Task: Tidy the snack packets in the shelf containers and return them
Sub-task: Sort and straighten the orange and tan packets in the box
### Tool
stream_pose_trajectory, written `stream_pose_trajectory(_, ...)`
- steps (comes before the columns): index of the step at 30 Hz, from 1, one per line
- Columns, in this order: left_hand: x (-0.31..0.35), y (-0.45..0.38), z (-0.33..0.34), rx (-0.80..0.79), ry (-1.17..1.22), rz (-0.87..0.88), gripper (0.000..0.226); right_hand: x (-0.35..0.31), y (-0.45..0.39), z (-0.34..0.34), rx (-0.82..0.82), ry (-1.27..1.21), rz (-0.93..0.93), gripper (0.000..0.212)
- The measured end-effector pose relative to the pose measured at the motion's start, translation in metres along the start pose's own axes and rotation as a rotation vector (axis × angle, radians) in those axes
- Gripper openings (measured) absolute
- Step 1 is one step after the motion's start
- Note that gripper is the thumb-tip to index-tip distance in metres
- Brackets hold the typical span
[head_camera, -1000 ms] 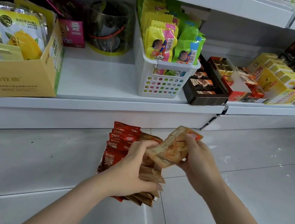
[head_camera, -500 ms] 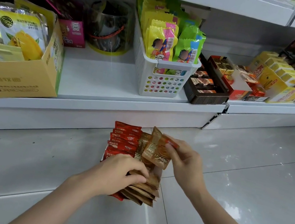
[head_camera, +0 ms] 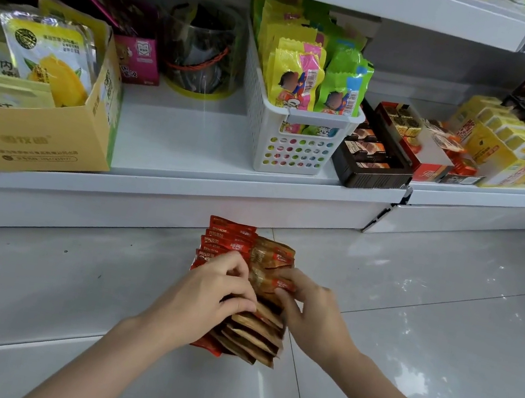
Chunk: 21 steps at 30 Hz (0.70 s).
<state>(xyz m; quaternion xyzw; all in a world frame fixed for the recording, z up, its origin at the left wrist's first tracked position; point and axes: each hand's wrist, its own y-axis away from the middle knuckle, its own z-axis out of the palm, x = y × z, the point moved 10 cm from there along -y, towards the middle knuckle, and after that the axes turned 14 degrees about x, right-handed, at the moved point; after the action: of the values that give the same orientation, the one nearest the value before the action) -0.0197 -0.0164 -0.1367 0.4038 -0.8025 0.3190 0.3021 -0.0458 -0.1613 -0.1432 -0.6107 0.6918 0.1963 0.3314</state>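
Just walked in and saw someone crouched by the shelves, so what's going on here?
A person is sorting a stack of snack packets down on the floor in front of the shelf. The left hand grips the red packets, and the right hand pinches a brown packet among the other brown ones. On the shelf, a bare gap lies between the yellow box and the white basket.

Two rows of packets are stood side by side, low before the shelf [head_camera: 221, 188] edge, over the floor: red packets [head_camera: 225, 244] on the left, brown packets [head_camera: 261, 334] on the right, overlapped and tilted.
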Motion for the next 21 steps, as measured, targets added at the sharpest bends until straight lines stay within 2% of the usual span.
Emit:
stream_pose_trajectory(3, 0.0, -0.003, -0.003, 0.045, -0.049, 0.022, 0.005, 0.0, -0.008, 0.002, -0.059, 0.226, -0.101, 0.022)
stream_pose_trajectory(6, -0.003, -0.007, 0.005, -0.047, 0.049, -0.054, 0.007, 0.009, -0.013, 0.007, -0.171, 0.28, -0.065, 0.023)
stream_pose_trajectory(9, -0.007, -0.011, 0.009, -0.083, 0.047, -0.099, 0.024, 0.019, -0.011, 0.011, -0.305, 0.266, -0.02, 0.026)
stream_pose_trajectory(12, -0.01, -0.015, 0.014, -0.113, 0.045, -0.135, 0.04, 0.015, -0.007, 0.014, -0.395, 0.264, -0.061, 0.027)
stream_pose_trajectory(15, -0.005, -0.017, 0.022, -0.181, 0.004, -0.076, 0.047, 0.015, -0.005, 0.012, -0.497, 0.088, 0.094, 0.028)
stream_pose_trajectory(17, -0.002, -0.019, 0.025, -0.206, -0.018, -0.049, 0.03, 0.013, -0.003, 0.009, -0.564, -0.15, 0.263, 0.031)
stream_pose_trajectory(19, 0.001, -0.019, 0.026, -0.217, -0.016, -0.037, 0.013, 0.017, -0.015, 0.0, -0.449, -0.266, 0.356, 0.036)
stream_pose_trajectory(21, 0.003, -0.017, 0.029, -0.247, -0.014, -0.033, 0.007, 0.021, -0.033, -0.021, -0.139, -0.126, 0.299, 0.031)
